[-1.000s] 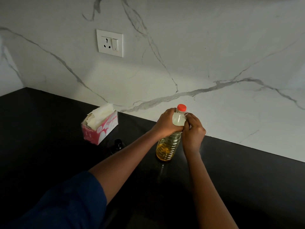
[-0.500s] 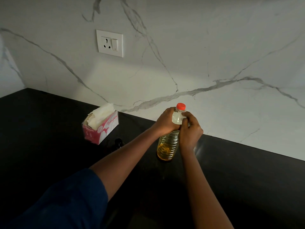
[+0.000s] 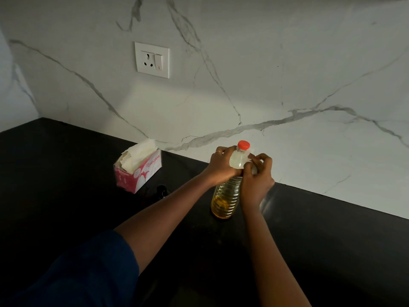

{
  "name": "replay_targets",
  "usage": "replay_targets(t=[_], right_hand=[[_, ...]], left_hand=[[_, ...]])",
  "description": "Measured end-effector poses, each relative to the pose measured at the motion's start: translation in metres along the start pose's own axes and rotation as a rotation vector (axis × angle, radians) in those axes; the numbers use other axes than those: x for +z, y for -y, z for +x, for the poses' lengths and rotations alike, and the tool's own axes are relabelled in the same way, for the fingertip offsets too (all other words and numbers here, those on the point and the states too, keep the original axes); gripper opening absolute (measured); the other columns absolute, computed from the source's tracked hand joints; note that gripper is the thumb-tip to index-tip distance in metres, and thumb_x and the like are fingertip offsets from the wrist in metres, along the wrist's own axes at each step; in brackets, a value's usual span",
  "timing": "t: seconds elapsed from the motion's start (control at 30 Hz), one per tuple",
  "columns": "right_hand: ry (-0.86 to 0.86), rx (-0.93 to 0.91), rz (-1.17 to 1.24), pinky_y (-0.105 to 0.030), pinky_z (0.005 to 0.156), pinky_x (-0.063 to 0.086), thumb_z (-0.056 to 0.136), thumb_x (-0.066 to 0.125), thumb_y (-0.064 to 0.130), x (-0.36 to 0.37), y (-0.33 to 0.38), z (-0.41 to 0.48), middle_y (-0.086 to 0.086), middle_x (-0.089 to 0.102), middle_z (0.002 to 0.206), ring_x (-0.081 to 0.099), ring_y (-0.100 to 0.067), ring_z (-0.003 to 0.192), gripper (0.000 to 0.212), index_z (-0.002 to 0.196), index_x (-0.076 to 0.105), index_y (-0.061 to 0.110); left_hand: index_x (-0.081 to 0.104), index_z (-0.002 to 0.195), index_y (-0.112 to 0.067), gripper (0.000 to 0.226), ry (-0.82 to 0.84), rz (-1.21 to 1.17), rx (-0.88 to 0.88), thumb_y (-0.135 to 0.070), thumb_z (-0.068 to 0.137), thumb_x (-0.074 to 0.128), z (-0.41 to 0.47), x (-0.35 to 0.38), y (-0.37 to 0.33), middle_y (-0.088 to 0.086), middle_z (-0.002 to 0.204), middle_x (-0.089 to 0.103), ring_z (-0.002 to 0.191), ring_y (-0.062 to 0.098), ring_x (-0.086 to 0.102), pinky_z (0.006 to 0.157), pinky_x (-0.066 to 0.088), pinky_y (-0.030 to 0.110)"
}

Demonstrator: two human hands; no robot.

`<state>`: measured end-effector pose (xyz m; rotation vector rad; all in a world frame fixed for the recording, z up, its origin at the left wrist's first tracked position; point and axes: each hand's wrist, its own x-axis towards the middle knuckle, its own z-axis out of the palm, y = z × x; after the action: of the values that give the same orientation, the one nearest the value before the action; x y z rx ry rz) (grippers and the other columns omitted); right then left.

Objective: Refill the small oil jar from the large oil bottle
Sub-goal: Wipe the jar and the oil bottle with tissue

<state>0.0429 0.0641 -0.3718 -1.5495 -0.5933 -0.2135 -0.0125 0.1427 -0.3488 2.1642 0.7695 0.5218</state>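
The large oil bottle point(image 3: 225, 196) at centre is clear, ribbed, glossy plastic with a smooth red plastic cap point(image 3: 243, 144). The countertop point(image 3: 332, 240) is polished black, the wall point(image 3: 287, 63) smooth white veined stone. Left of centre, a glossy pink card tissue box point(image 3: 146, 173) holds soft crumpled paper point(image 3: 138, 155). The sleeve point(image 3: 88, 273), lower left, is matt blue cloth. The small dark jar point(image 3: 161, 191) beside the box may be glass.

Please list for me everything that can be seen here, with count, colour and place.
bottle: one, clear with yellow oil, upright on counter
cap: one, red, on bottle
jar: one, dark, hard to see, on counter near box
box: one, pink with white tissues, on counter by wall
socket: one, white, on wall
counter: one, black
wall: one, white marble
sleeve: one, blue, left arm
left hand: grips bottle's shoulder
right hand: pinches at bottle's shoulder
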Motion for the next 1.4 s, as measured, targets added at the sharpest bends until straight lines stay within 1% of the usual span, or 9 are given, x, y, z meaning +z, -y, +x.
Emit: replay_targets(t=[0.1, 0.3, 0.47, 0.7, 0.9, 1.1, 1.2, 1.3, 1.4], right_hand=[[0.022, -0.184, -0.081, -0.023, 0.074, 0.050, 0.089, 0.057, 0.003, 0.003, -0.005, -0.006, -0.012, 0.069, 0.103, 0.062, -0.013, 0.090, 0.022, 0.110, 0.060, 0.004], [0.019, -0.508, -0.238, -0.040, 0.074, 0.057, 0.085, 0.052, 0.006, 0.005, -0.005, -0.005, -0.021, 0.070, 0.096, 0.068, -0.035, 0.087, 0.026, 0.101, 0.069, -0.006], [0.038, -0.492, -0.252, -0.030, 0.084, 0.048, 0.078, 0.059, -0.005, 0.004, -0.010, -0.001, -0.020, 0.070, 0.096, 0.067, -0.033, 0.089, 0.025, 0.100, 0.070, -0.005], [0.085, -0.569, -0.273, -0.033, 0.082, 0.053, 0.085, 0.050, 0.007, -0.003, -0.013, -0.003, -0.021, 0.067, 0.099, 0.065, -0.034, 0.092, 0.028, 0.102, 0.068, -0.006], [0.109, -0.652, -0.385, -0.035, 0.069, 0.055, 0.083, 0.052, 0.007, 0.000, -0.009, -0.005, -0.024, 0.066, 0.099, 0.064, -0.037, 0.087, 0.028, 0.104, 0.069, -0.004], [0.162, -0.671, -0.512, -0.040, 0.065, 0.056, 0.070, 0.072, -0.005, -0.003, -0.008, -0.005, -0.025, 0.064, 0.104, 0.064, -0.040, 0.089, 0.036, 0.106, 0.068, -0.002], [0.145, -0.704, -0.496, -0.041, 0.068, 0.057, 0.074, 0.067, 0.000, -0.008, -0.015, -0.002, -0.025, 0.066, 0.102, 0.064, -0.041, 0.090, 0.028, 0.102, 0.070, -0.002], [0.130, -0.652, -0.395, -0.040, 0.074, 0.056, 0.081, 0.057, 0.005, -0.010, -0.015, 0.000, -0.024, 0.067, 0.100, 0.065, -0.037, 0.091, 0.025, 0.101, 0.070, -0.004], [0.088, -0.493, -0.306, -0.036, 0.083, 0.050, 0.078, 0.058, -0.007, -0.009, -0.011, -0.001, -0.022, 0.069, 0.101, 0.067, -0.035, 0.093, 0.025, 0.101, 0.069, -0.005]], left_hand=[[0.028, 0.143, -0.021, 0.076, -0.065, 0.049, -0.009, -0.024, 0.079, 0.069, 0.000, 0.000, 0.004, 0.014, 0.136, 0.028, 0.128, 0.030, 0.032, 0.106, 0.037, 0.038], [0.026, 0.142, -0.015, 0.068, -0.060, 0.085, 0.002, -0.027, 0.085, 0.063, -0.004, 0.003, 0.001, 0.012, 0.143, 0.024, 0.132, 0.029, 0.025, 0.108, 0.030, 0.036], [0.025, 0.142, -0.015, 0.071, 0.043, -0.162, 0.047, -0.016, 0.083, 0.066, -0.011, 0.000, 0.005, 0.008, 0.138, 0.040, 0.124, 0.022, 0.045, 0.099, 0.045, 0.035], [0.012, 0.148, -0.025, 0.091, 0.008, -0.011, 0.044, -0.015, 0.079, 0.069, -0.011, 0.000, 0.010, 0.010, 0.144, 0.021, 0.131, 0.026, 0.026, 0.108, 0.036, 0.041], [0.034, 0.137, -0.013, 0.065, -0.087, 0.070, 0.047, -0.021, 0.082, 0.067, -0.007, 0.000, 0.001, 0.010, 0.140, 0.029, 0.129, 0.028, 0.030, 0.103, 0.035, 0.035], [0.033, 0.127, -0.010, 0.053, -0.114, -0.070, 0.013, -0.032, 0.088, 0.060, -0.007, 0.006, -0.003, 0.009, 0.123, 0.055, 0.108, 0.024, 0.057, 0.076, 0.043, 0.025], [0.032, 0.126, -0.010, 0.059, -0.111, -0.109, 0.018, -0.019, 0.081, 0.070, -0.009, 0.008, -0.001, 0.010, 0.123, 0.054, 0.109, 0.024, 0.058, 0.077, 0.047, 0.024], [0.031, 0.126, -0.010, 0.070, -0.094, -0.139, 0.029, -0.011, 0.072, 0.075, -0.011, 0.007, -0.001, 0.010, 0.124, 0.052, 0.109, 0.022, 0.055, 0.080, 0.047, 0.024], [0.031, 0.127, -0.009, 0.075, -0.081, -0.139, 0.039, -0.012, 0.069, 0.078, -0.011, 0.007, -0.001, 0.008, 0.126, 0.048, 0.108, 0.016, 0.049, 0.082, 0.045, 0.023]])
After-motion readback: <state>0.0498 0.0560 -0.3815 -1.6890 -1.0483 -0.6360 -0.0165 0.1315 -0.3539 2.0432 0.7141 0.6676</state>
